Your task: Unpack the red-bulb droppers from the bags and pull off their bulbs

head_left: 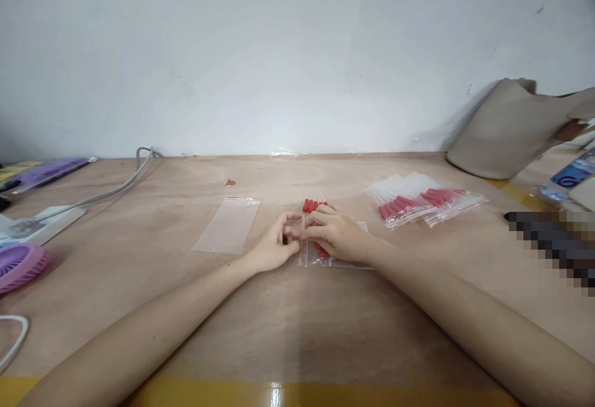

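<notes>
While the left hand (279,243) curls at the red-striped end of a clear bag (337,264), the right hand (341,233) reaches over the bag from the other side, so that their fingertips come together near its mouth. The bag lies sideways on the table (279,320), straight in front of the person, with some red-handled pieces (322,252) showing through the plastic beneath the right hand. The left thumb and forefinger are bent with a gap between them, and the right fingers are curled downward; whether either set pinches the film or a piece, I cannot tell. Just beyond the right hand lies a row of about 5 loose-looking red handles (311,205), their pale shafts towards the wall. To the left, a flat bag (227,227) rests apart; to the right, filled bags (413,202) overlap. The step in hand looks like work at the bag's opening, either parting or closing it. What the next move calls for, I judge, is a light hold that keeps the film's edges aligned and the pieces clear of the strip.
</notes>
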Tool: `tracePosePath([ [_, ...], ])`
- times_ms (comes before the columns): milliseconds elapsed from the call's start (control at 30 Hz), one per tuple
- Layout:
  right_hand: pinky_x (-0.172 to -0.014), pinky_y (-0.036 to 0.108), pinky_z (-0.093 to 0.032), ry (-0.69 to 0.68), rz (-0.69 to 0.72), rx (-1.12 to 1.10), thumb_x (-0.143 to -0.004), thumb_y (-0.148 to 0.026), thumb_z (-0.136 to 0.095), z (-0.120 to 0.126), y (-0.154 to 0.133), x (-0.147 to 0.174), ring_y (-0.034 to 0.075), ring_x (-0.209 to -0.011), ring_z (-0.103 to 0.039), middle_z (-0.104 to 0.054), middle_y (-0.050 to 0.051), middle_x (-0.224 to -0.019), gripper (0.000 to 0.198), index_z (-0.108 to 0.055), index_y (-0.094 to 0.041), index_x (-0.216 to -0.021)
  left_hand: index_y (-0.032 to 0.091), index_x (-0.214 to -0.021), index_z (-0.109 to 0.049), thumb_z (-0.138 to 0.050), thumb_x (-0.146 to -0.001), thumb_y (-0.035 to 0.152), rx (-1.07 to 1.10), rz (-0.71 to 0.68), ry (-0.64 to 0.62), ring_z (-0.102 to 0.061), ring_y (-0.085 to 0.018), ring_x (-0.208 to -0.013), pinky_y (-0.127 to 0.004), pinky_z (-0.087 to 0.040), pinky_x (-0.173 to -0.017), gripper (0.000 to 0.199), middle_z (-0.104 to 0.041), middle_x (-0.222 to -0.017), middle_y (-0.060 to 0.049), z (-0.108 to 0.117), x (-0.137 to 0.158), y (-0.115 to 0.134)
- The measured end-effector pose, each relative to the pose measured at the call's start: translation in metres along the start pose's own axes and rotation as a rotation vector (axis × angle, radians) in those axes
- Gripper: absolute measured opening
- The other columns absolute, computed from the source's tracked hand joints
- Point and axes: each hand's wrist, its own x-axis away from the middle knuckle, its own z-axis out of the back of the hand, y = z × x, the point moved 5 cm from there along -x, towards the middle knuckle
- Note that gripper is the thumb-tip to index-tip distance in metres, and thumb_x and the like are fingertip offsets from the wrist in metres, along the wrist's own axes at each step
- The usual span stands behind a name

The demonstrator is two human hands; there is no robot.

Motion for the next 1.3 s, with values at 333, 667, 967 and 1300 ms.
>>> tracePosePath([
  [333,-0.074,0.030,-0.032,0.065,0.084,0.111,-0.087,-0.019,-0.044,0.001,-0.002,0.001,0.015,-0.078,-0.043,-0.062,0.003,-0.087,0.024,-0.068,-0.025,-0.088,0.018,-0.116,-0.034,-0.058,-0.077,0.027,-0.054,-0.051,0.003,-0.054,-0.012,-0.063,-0.025,-0.037,-0.060,0.046,-0.062,-0.074,0.000,-0.002,0.001,0.002],
  [667,-0.071,0.030,-0.031,0.130,0.166,0.229,-0.090,-0.015,-0.038,-0.004,-0.010,0.004,0.015,-0.081,-0.046,-0.064,0.002,-0.083,0.026,-0.062,-0.017,-0.081,0.020,-0.103,-0.034,-0.054,-0.073,0.016,-0.102,-0.073,0.133,-0.047,-0.009,-0.054,-0.021,-0.035,-0.052,0.037,-0.051,-0.064,0.006,-0.005,0.003,0.003],
  [967,-0.078,0.031,-0.039,0.166,0.040,0.060,-0.088,-0.016,-0.037,0.013,-0.005,0.013,0.016,-0.090,-0.051,-0.059,0.007,-0.109,0.021,-0.057,-0.017,-0.089,0.019,-0.082,-0.040,-0.048,-0.071,0.012,-0.258,-0.107,0.279,-0.044,-0.008,-0.053,-0.019,-0.034,-0.051,0.015,-0.047,-0.060,0.007,0.017,0.001,0.000],
  [1300,-0.074,0.029,-0.045,0.094,-0.286,-0.196,-0.083,-0.032,-0.051,0.013,0.015,0.039,0.016,-0.087,-0.056,-0.057,0.005,-0.101,0.026,-0.051,-0.022,-0.107,0.020,-0.095,-0.064,-0.046,-0.074,0.009,-0.538,-0.136,0.230,-0.051,-0.009,-0.060,-0.022,-0.041,-0.056,0.030,-0.053,-0.077,0.000,0.011,0.009,0.010],
])
